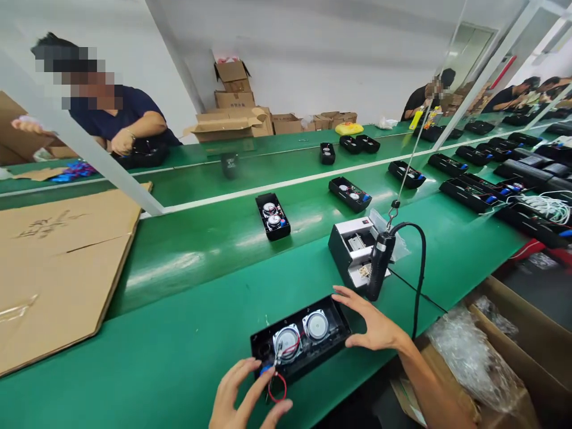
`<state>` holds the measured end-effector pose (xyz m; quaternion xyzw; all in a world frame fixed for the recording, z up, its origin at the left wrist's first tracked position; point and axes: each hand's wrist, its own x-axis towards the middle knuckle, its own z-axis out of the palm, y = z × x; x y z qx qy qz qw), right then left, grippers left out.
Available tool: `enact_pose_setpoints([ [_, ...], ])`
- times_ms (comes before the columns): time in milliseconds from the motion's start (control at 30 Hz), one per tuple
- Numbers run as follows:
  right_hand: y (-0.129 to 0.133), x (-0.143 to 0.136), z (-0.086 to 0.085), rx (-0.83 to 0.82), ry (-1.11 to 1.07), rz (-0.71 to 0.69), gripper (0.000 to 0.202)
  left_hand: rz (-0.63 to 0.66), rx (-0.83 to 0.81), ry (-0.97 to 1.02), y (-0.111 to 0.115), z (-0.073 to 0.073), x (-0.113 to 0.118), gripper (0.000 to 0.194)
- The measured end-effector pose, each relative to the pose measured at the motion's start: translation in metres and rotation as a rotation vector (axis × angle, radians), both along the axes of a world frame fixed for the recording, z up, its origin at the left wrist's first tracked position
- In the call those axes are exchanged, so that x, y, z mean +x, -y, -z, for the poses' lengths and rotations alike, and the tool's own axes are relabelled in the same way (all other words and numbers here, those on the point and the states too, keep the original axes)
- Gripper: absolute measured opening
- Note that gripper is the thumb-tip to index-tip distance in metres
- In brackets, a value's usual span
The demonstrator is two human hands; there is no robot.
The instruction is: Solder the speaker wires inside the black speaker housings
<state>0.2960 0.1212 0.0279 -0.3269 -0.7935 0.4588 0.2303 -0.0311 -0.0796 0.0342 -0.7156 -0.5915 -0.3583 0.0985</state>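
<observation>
A black speaker housing lies open side up on the green bench near me, with two round silver speakers inside. My left hand is at its left end, fingers apart, beside a blue part and a looped red wire. At the right end is my right hand, thumb and fingers spread around the corner of the housing. Just beyond it, a black electric screwdriver hangs from a cable in front of a black and silver box-shaped device.
More black housings stand along the green conveyor. Flat cardboard lies at the left. A cardboard box with clear plastic wrap is at lower right. Across the line, a person works; others sit far right.
</observation>
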Motion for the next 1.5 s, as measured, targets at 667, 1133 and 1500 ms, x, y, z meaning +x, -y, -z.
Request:
enact_pose_setpoints([
  [667, 0.022, -0.108, -0.058, 0.241, 0.209, -0.569, 0.049, 0.109, -0.06, 0.292, -0.023, -0.01, 0.028, 0.017],
  [1133, -0.021, -0.106, -0.07, 0.05, 0.136, -0.41, 0.032, -0.235, -0.172, 0.415, -0.026, 0.019, 0.021, 0.028],
  [1500, 0.023, -0.096, -0.053, 0.245, 0.293, -0.311, 0.043, -0.344, -0.037, 0.375, -0.041, 0.01, 0.032, 0.013],
])
